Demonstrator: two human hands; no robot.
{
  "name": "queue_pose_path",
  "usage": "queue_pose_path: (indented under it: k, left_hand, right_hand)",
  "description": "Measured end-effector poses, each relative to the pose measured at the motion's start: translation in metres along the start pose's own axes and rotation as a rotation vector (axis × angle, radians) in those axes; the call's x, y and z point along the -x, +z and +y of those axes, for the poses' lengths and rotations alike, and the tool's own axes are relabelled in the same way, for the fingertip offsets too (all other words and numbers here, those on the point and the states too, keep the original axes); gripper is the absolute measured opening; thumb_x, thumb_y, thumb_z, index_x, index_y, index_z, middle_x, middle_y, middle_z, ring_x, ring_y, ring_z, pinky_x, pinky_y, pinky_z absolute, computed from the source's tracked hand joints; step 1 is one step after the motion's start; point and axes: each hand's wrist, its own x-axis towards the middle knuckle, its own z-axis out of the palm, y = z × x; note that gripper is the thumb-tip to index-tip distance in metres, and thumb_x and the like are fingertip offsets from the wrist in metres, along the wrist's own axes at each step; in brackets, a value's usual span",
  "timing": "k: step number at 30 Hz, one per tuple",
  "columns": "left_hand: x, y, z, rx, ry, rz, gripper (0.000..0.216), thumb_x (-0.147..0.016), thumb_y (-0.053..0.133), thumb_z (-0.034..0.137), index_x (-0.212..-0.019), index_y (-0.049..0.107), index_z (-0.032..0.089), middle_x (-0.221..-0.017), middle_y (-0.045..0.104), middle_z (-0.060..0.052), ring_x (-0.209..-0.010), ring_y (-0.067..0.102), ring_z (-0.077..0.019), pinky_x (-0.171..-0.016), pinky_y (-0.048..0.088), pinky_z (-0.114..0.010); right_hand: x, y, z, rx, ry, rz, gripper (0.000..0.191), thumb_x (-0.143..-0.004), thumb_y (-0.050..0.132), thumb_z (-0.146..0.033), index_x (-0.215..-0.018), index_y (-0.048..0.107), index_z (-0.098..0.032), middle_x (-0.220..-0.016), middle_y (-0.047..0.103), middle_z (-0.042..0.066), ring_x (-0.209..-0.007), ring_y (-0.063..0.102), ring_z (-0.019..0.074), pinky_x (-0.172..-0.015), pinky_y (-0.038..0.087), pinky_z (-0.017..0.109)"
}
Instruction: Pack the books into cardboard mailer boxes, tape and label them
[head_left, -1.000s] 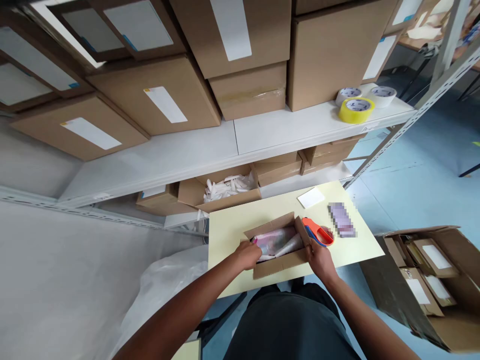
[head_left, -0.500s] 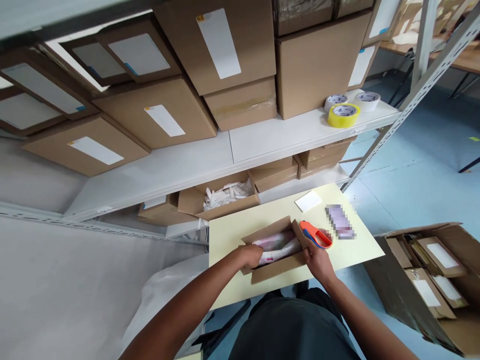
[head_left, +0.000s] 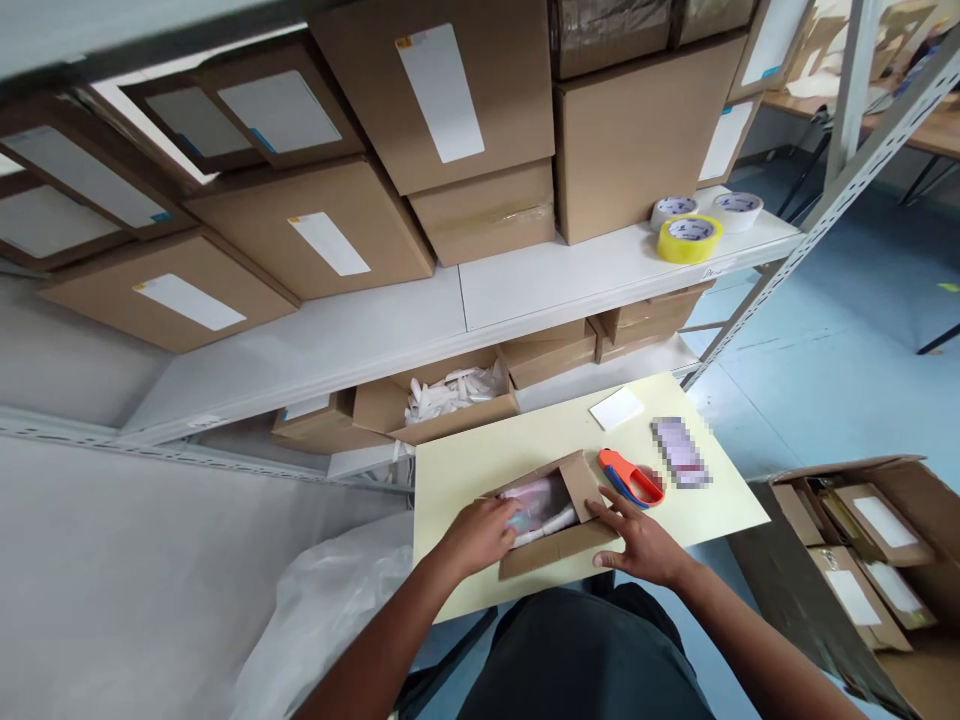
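Observation:
A small open cardboard box point(head_left: 551, 555) sits on the pale yellow tabletop point(head_left: 457, 470). Pink-and-white plastic-wrapped items point(head_left: 534, 503) lie inside it. My left hand point(head_left: 482, 537) lies over the box's left end, fingers extended and slightly bent at the contents; its palm side is hidden. At the other end, my right hand point(head_left: 645, 540) is open, with spread fingers touching the right end flap point(head_left: 582, 487), which is folded inward. Just beyond that hand is an orange-and-blue tape dispenser point(head_left: 631, 478).
Behind the tabletop, a shelf point(head_left: 420, 325) carries cartons point(head_left: 480, 210) and tape rolls point(head_left: 688, 240). An open carton of white pieces point(head_left: 454, 395) stands below. A white card point(head_left: 616, 408) and a pixelated item point(head_left: 680, 452) lie beyond the dispenser. A large carton point(head_left: 825, 610) stands right.
The right end flap has gone from upright to folded inward. My right hand has loosened and spread its fingers. My left hand has shifted further over the left end.

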Motion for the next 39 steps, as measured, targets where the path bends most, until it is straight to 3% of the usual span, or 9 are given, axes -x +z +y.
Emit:
queue_pose_path:
  k: [3,5,7,12,18,21,24,27,39]
  left_hand:
    - [0.031,0.019,-0.009,0.237,-0.286,0.481,0.027,-0.096,0.041,0.025,-0.112,0.063,0.023,-0.106,0.071,-0.008,-0.100,0.068,-0.0236,-0.090,0.054,-0.039]
    - [0.046,0.039,-0.009,0.389,-0.395,0.622,0.028,-0.097,0.044,0.034,-0.118,0.060,0.022,-0.110,0.070,-0.009,-0.097,0.068,-0.0230,-0.086,0.056,-0.038]
    - [0.056,0.056,-0.004,0.479,-0.367,0.647,0.032,-0.098,0.048,0.040,-0.122,0.059,0.022,-0.114,0.068,-0.009,-0.102,0.067,-0.0235,-0.088,0.056,-0.039]
    - [0.052,0.064,0.006,0.397,-0.188,0.626,0.030,-0.099,0.050,0.037,-0.123,0.063,0.024,-0.113,0.069,-0.009,-0.109,0.063,-0.0248,-0.094,0.054,-0.040]
    - [0.040,0.040,-0.014,0.377,-0.065,0.460,0.040,-0.096,0.045,0.017,-0.129,0.065,0.026,-0.112,0.072,-0.006,-0.107,0.062,-0.0222,-0.097,0.053,-0.038]
    - [0.048,0.038,-0.027,0.397,0.018,0.319,0.061,-0.083,0.044,0.003,-0.137,0.061,0.028,-0.135,0.064,-0.005,-0.125,0.057,-0.0217,-0.106,0.051,-0.038]
    - [0.053,0.042,-0.035,0.332,0.134,0.268,0.056,-0.086,0.047,0.002,-0.133,0.064,0.027,-0.153,0.050,-0.005,-0.141,0.045,-0.0237,-0.113,0.047,-0.038]
    - [0.047,0.047,-0.038,0.230,0.225,0.277,0.043,-0.094,0.048,0.007,-0.127,0.068,0.028,-0.148,0.056,-0.007,-0.138,0.047,-0.0245,-0.109,0.050,-0.040]
    - [0.017,0.042,-0.023,-0.116,0.327,0.153,0.054,-0.093,0.043,0.000,-0.137,0.058,0.025,-0.151,0.054,-0.006,-0.136,0.049,-0.0277,-0.096,0.055,-0.038]
  right_hand:
    - [-0.005,0.003,0.000,-0.017,0.030,0.059,0.058,-0.092,0.060,-0.060,-0.139,0.062,-0.025,-0.146,0.053,0.020,-0.111,0.068,0.0307,-0.098,0.057,0.048]
    - [-0.010,0.007,-0.002,-0.047,0.054,0.111,0.052,-0.094,0.057,-0.058,-0.131,0.068,-0.024,-0.139,0.058,0.019,-0.109,0.069,0.0306,-0.095,0.058,0.048]
    - [-0.015,0.011,-0.005,-0.075,0.095,0.162,0.048,-0.094,0.057,-0.059,-0.123,0.072,-0.024,-0.130,0.061,0.018,-0.106,0.069,0.0306,-0.092,0.059,0.047]
    - [-0.023,0.005,-0.006,-0.090,0.133,0.154,0.049,-0.093,0.056,-0.062,-0.112,0.076,-0.022,-0.117,0.063,0.016,-0.105,0.067,0.0303,-0.090,0.059,0.045]
    - [-0.014,-0.011,0.011,-0.171,0.046,-0.045,0.039,-0.096,0.056,-0.051,-0.122,0.074,-0.028,-0.144,0.057,0.015,-0.121,0.064,0.0323,-0.103,0.052,0.048]
    - [-0.006,-0.010,0.019,-0.249,0.072,-0.064,0.034,-0.099,0.051,-0.039,-0.121,0.075,-0.029,-0.147,0.058,0.014,-0.122,0.064,0.0321,-0.102,0.053,0.050]
    - [-0.002,-0.007,0.020,-0.262,0.084,-0.048,0.034,-0.097,0.051,-0.030,-0.121,0.076,-0.029,-0.144,0.061,0.015,-0.125,0.063,0.0322,-0.103,0.052,0.052]
    - [0.000,-0.005,0.017,-0.222,0.076,-0.030,0.034,-0.096,0.051,-0.025,-0.119,0.077,-0.028,-0.145,0.060,0.016,-0.126,0.064,0.0322,-0.103,0.053,0.052]
    - [-0.004,-0.014,-0.004,-0.069,0.022,-0.038,0.037,-0.092,0.052,-0.015,-0.120,0.075,-0.025,-0.143,0.061,0.015,-0.133,0.058,0.0318,-0.107,0.051,0.048]
